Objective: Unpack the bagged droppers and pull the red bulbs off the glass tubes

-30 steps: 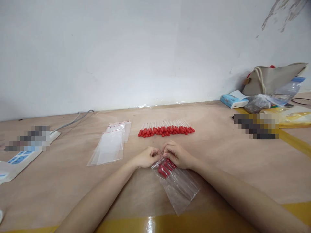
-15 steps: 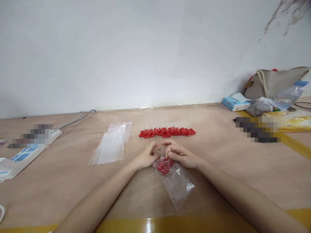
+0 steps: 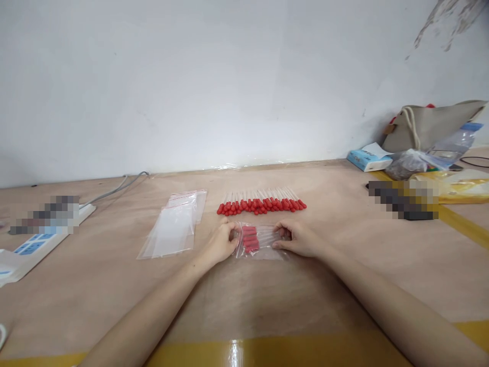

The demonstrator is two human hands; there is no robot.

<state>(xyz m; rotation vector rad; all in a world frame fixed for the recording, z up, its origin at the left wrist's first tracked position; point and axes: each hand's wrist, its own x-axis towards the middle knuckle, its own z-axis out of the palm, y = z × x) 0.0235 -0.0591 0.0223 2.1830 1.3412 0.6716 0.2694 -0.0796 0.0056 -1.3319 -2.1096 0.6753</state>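
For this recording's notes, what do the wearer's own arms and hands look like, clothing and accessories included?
The left hand and right hand are gloveless, with five-fingered human shapes. No sleeves, watch, bracelet or ring can be made out.

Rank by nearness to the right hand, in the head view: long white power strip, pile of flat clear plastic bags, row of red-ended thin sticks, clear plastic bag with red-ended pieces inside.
From the right hand:
1. Bag with red-ended pieces: at its fingers.
2. Row of sticks: just beyond.
3. Flat bags: left.
4. Power strip: far left.
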